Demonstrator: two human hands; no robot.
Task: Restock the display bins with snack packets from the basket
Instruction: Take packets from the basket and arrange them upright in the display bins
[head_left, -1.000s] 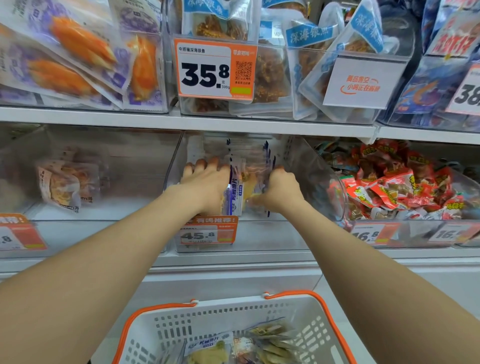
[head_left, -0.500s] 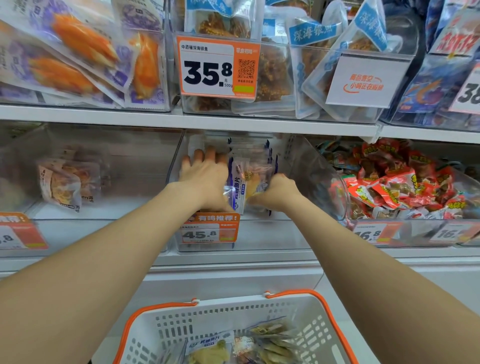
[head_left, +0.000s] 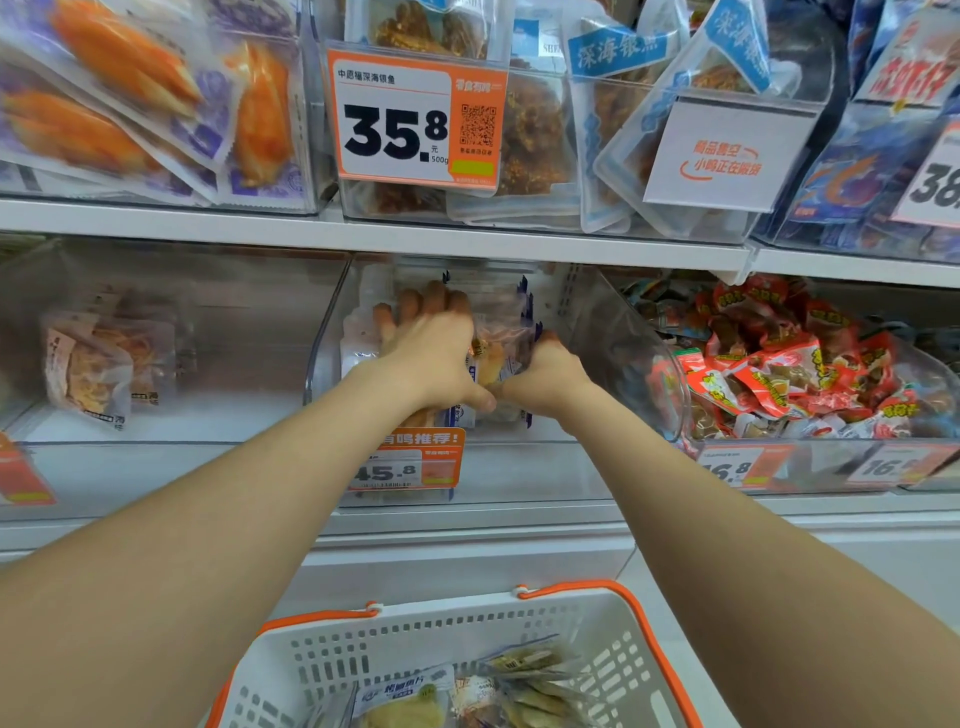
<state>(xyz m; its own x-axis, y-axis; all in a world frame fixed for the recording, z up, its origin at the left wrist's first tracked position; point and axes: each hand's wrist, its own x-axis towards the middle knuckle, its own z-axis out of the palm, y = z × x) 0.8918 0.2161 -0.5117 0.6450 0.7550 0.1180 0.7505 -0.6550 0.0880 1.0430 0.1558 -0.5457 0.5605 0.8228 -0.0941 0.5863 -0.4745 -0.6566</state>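
A head-worn camera looks down two bare forearms reaching into a clear middle bin (head_left: 328, 332) on a lower shop shelf (head_left: 156, 221). A row of upright packets (head_left: 511, 332) stands inside the bin, toward its back.

The left hand (head_left: 431, 358) lies flat against the row. Its fingers (head_left: 415, 304) are straight, slightly spread and point upward, pressing on the packet faces. Its thumb stretches right along the lower edge of the front packet, almost meeting the other hand.

The right hand (head_left: 545, 374) is curled tight, gripping the right edge of the front packets. Its fingertips are hidden behind the knuckles. The front packet sits between the two hands, touching both.

An orange price tag (head_left: 410, 462) reading 45.8 hangs on the bin front, just below the hands.

Below, a white basket (head_left: 415, 639) with an orange rim sits between the forearms, holding further packets (head_left: 530, 675).

The right bin (head_left: 831, 467) is heaped with red sweets (head_left: 779, 374). The left bin (head_left: 156, 467) holds a few pale bags (head_left: 88, 364).
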